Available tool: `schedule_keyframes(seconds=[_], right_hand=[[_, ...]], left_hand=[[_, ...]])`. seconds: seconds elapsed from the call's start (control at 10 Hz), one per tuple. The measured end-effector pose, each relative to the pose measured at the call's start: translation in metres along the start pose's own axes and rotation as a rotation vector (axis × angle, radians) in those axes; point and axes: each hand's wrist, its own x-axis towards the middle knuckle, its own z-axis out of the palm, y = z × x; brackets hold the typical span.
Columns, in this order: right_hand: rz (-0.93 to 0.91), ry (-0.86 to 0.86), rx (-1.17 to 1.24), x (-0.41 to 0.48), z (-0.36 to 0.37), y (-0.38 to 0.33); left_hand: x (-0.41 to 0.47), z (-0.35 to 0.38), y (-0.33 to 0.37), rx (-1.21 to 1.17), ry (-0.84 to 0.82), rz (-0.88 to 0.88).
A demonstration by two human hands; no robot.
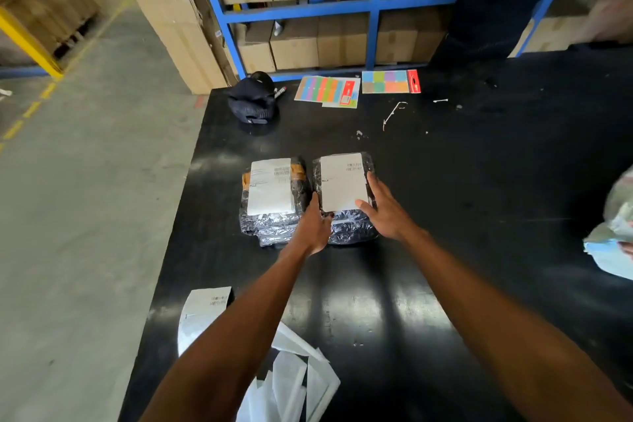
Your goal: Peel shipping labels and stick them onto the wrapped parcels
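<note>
Right parcel [352, 226] lies at the middle of the table [445, 216], white label [342, 181] on top; right hand [383, 212] rests flat on that label, fingers straight; left hand [313, 226], fingers extended, touches the parcel's 8 o'clock edge; second parcel [263, 226] (already labelled) sits just beside at 9 o'clock; loose label [205, 308] at 7 o'clock; peeled backings [294, 380] at 6.

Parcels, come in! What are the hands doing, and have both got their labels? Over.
Both open: right hand on right parcel label, left hand at its near corner. Also labelled: left parcel. Peeled backings at near edge, clear of them.
</note>
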Motion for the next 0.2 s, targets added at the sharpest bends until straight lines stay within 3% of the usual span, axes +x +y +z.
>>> schedule_keyframes(seconds=[0.1, 0.2], right_hand=[[-0.006, 0.003, 0.073, -0.004, -0.009, 0.000], [-0.064, 0.203, 0.138, -0.043, 0.006, 0.024]], left_hand=[[-0.007, -0.005, -0.012, 0.001, -0.070, -0.049], [-0.027, -0.008, -0.033, -0.029, -0.099, 0.029]])
